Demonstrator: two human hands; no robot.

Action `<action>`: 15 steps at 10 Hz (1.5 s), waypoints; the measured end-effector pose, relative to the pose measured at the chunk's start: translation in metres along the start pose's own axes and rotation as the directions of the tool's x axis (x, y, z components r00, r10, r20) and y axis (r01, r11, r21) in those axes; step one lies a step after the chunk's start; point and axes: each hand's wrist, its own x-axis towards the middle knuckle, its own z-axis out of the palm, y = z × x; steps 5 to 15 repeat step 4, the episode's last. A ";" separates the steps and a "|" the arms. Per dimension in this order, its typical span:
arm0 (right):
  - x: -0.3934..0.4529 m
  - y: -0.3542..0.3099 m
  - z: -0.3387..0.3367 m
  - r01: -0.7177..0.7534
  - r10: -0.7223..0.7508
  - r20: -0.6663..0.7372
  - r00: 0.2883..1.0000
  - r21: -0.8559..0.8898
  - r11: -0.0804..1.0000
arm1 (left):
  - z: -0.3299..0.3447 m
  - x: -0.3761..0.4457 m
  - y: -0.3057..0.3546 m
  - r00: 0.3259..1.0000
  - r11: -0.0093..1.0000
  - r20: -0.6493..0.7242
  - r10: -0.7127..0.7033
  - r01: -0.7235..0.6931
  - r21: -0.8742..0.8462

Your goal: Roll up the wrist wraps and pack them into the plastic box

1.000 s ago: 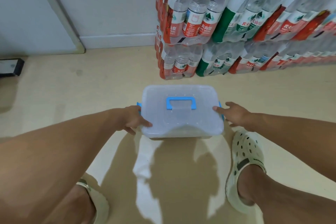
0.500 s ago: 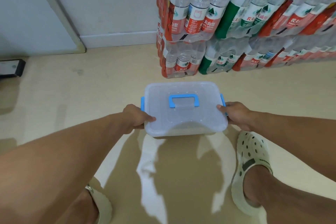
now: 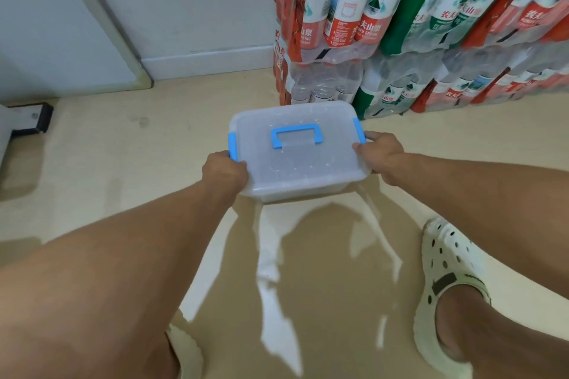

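Note:
A translucent plastic box point(image 3: 311, 169) with its lid on, a blue handle point(image 3: 297, 135) on top and blue side clips is held a little above the beige floor. My left hand point(image 3: 224, 171) grips its left side under the left clip. My right hand point(image 3: 380, 152) grips its right side by the right clip. No wrist wraps can be made out; the cloudy walls hide whatever is inside.
Shrink-wrapped packs of water bottles point(image 3: 400, 28) are stacked against the wall right behind the box. A white clog point(image 3: 446, 280) on my right foot stands at the lower right. A black-edged object point(image 3: 29, 121) lies at the far left by a white door frame point(image 3: 107, 18).
Both hands have closed tighter on the box's sides, and the box has come up off the floor towards me.

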 end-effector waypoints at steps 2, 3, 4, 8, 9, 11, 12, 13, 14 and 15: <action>0.000 -0.007 0.004 0.057 -0.056 0.013 0.998 -0.094 0.994 | -0.001 0.004 0.000 1.000 0.998 0.005 0.004 -0.004 0.055; -0.003 -0.007 -0.002 0.054 -0.044 0.066 0.997 -0.161 0.985 | -0.009 0.000 0.004 0.997 0.995 0.083 -0.004 -0.004 0.102; -0.009 -0.006 -0.014 0.037 -0.006 0.112 0.994 -0.273 0.961 | -0.022 -0.011 0.010 0.989 0.978 0.150 0.004 -0.035 0.203; -0.009 -0.006 -0.014 0.037 -0.006 0.112 0.994 -0.273 0.961 | -0.022 -0.011 0.010 0.989 0.978 0.150 0.004 -0.035 0.203; -0.009 -0.006 -0.014 0.037 -0.006 0.112 0.994 -0.273 0.961 | -0.022 -0.011 0.010 0.989 0.978 0.150 0.004 -0.035 0.203; -0.009 -0.006 -0.014 0.037 -0.006 0.112 0.994 -0.273 0.961 | -0.022 -0.011 0.010 0.989 0.978 0.150 0.004 -0.035 0.203; -0.009 -0.006 -0.014 0.037 -0.006 0.112 0.994 -0.273 0.961 | -0.022 -0.011 0.010 0.989 0.978 0.150 0.004 -0.035 0.203; -0.009 -0.006 -0.014 0.037 -0.006 0.112 0.994 -0.273 0.961 | -0.022 -0.011 0.010 0.989 0.978 0.150 0.004 -0.035 0.203; -0.009 -0.006 -0.014 0.037 -0.006 0.112 0.994 -0.273 0.961 | -0.022 -0.011 0.010 0.989 0.978 0.150 0.004 -0.035 0.203; -0.009 -0.006 -0.014 0.037 -0.006 0.112 0.994 -0.273 0.961 | -0.022 -0.011 0.010 0.989 0.978 0.150 0.004 -0.035 0.203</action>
